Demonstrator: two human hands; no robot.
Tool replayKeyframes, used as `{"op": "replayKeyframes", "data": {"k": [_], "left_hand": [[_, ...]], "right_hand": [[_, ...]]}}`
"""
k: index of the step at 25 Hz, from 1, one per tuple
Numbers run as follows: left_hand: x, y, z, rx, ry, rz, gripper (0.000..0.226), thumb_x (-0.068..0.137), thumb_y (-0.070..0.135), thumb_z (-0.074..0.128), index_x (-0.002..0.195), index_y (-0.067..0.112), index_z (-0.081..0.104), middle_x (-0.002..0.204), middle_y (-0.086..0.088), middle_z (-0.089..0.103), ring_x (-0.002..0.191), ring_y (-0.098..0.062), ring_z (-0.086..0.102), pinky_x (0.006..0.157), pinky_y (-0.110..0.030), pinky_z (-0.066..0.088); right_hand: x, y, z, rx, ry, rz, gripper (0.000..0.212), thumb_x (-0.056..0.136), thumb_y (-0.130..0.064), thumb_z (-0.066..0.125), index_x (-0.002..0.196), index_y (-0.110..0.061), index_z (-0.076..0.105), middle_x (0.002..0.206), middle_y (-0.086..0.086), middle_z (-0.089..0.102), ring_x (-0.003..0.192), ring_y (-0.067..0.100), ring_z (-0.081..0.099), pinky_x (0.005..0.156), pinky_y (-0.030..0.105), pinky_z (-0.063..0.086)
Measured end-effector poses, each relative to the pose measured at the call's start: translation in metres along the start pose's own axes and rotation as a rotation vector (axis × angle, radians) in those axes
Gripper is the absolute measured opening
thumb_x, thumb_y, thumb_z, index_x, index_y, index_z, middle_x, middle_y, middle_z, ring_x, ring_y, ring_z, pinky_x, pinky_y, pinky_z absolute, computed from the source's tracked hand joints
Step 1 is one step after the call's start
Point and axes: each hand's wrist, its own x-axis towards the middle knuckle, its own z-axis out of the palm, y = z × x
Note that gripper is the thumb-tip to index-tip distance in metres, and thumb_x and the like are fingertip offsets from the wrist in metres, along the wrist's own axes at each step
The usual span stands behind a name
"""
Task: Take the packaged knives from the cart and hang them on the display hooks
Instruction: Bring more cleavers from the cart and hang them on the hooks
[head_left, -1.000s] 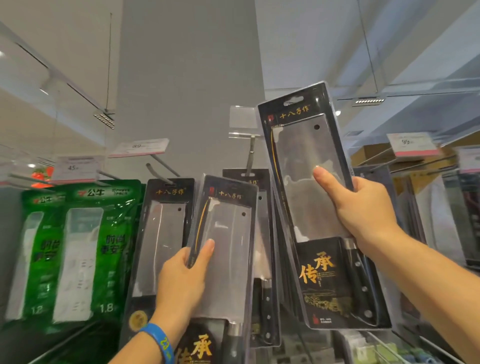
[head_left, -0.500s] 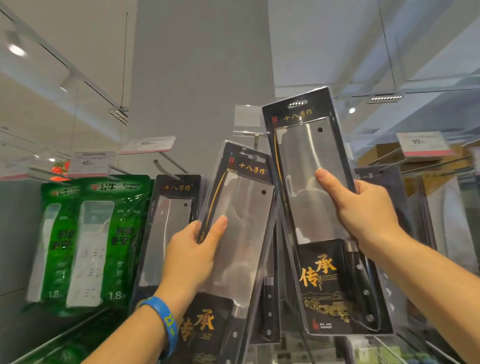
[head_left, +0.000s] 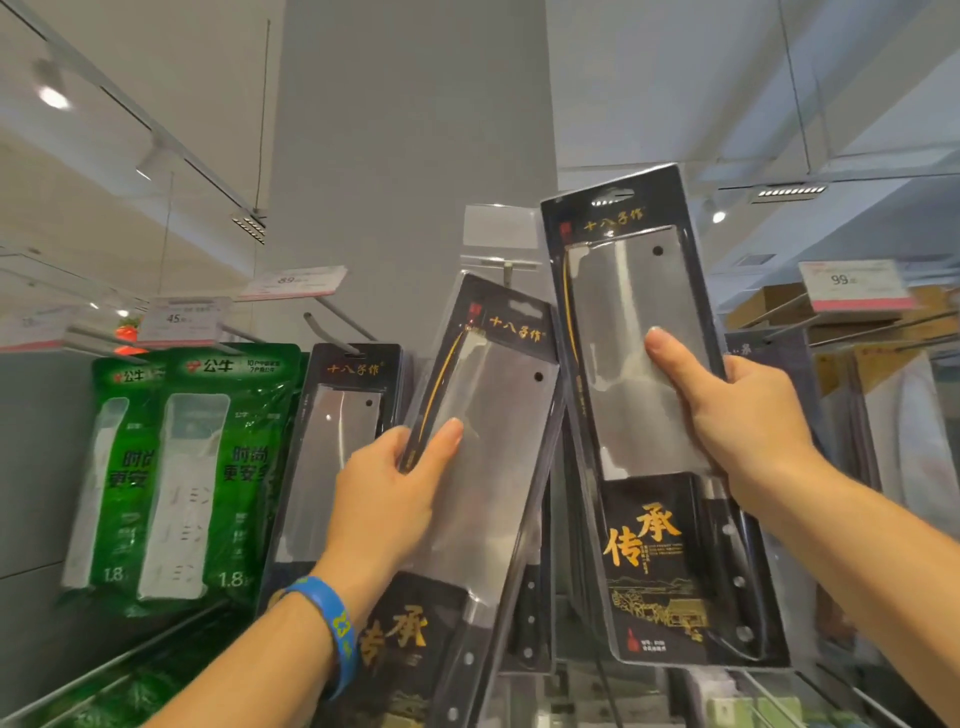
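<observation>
Packaged knife (head_left: 628, 374) gripped in right hand (head_left: 743, 421), second knife pack (head_left: 493, 478) gripped in left hand (head_left: 384, 499), both raised before the hook wall
Packs are long flat rectangles: glossy clear blister over a broad steel cleaver blade, black card with gold characters, slot cut at top. Right grip: thumb across blister front, fingers behind right edge, pack near upright. Left grip: thumb on front, fingers round left edge, pack tilted right, its top just below the thin metal hook (head_left: 511, 270). Left of that grip hangs a like hung pack (head_left: 332, 415), then crinkly green pouches (head_left: 228, 467)
</observation>
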Motion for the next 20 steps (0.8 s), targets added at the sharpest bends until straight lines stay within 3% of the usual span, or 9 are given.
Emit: {"op": "replayKeyframes", "data": {"k": [5, 8, 11, 15, 20], "left_hand": [[0.002, -0.002, 0.004, 0.007, -0.073, 0.0, 0.081, 0.078, 0.073, 0.053, 0.087, -0.006, 0.061, 0.083, -0.024, 0.065, 0.079, -0.039, 0.062, 0.073, -0.05, 0.052], [0.001, -0.006, 0.006, -0.068, -0.042, -0.028, 0.078, 0.075, 0.075, 0.053, 0.08, -0.003, 0.059, 0.078, -0.024, 0.063, 0.064, -0.029, 0.059, 0.063, -0.041, 0.05], [0.005, -0.012, 0.007, -0.117, -0.074, -0.09, 0.076, 0.079, 0.074, 0.055, 0.085, -0.001, 0.062, 0.082, -0.021, 0.067, 0.075, -0.036, 0.065, 0.07, -0.05, 0.054], [0.006, -0.021, 0.001, -0.131, -0.053, -0.108, 0.064, 0.074, 0.076, 0.057, 0.076, 0.012, 0.066, 0.073, -0.007, 0.07, 0.069, -0.023, 0.068, 0.058, -0.032, 0.054], [0.006, -0.026, 0.002, -0.131, -0.012, -0.131, 0.076, 0.075, 0.078, 0.056, 0.078, 0.002, 0.063, 0.072, -0.013, 0.066, 0.061, -0.02, 0.06, 0.056, -0.03, 0.045]], "right_hand": [[0.0, -0.001, -0.005, -0.004, -0.002, -0.017, 0.119, 0.053, -0.097, 0.064, 0.133, -0.009, 0.064, 0.133, 0.012, 0.067, 0.122, 0.036, 0.063, 0.102, 0.06, 0.052], [-0.003, -0.003, -0.002, -0.02, -0.015, -0.017, 0.112, 0.059, -0.094, 0.065, 0.133, -0.01, 0.064, 0.133, 0.011, 0.067, 0.122, 0.036, 0.063, 0.101, 0.059, 0.052], [-0.004, -0.002, 0.001, -0.021, -0.023, -0.018, 0.111, 0.059, -0.093, 0.066, 0.132, -0.01, 0.065, 0.131, 0.011, 0.068, 0.12, 0.036, 0.065, 0.099, 0.059, 0.054], [-0.006, -0.002, 0.003, 0.008, -0.032, 0.004, 0.116, 0.05, -0.096, 0.065, 0.128, -0.01, 0.067, 0.123, 0.01, 0.071, 0.108, 0.034, 0.069, 0.088, 0.055, 0.06], [-0.004, 0.002, 0.001, -0.008, -0.028, -0.017, 0.12, 0.049, -0.097, 0.065, 0.132, -0.011, 0.066, 0.127, 0.011, 0.07, 0.114, 0.034, 0.067, 0.092, 0.056, 0.058]]}}
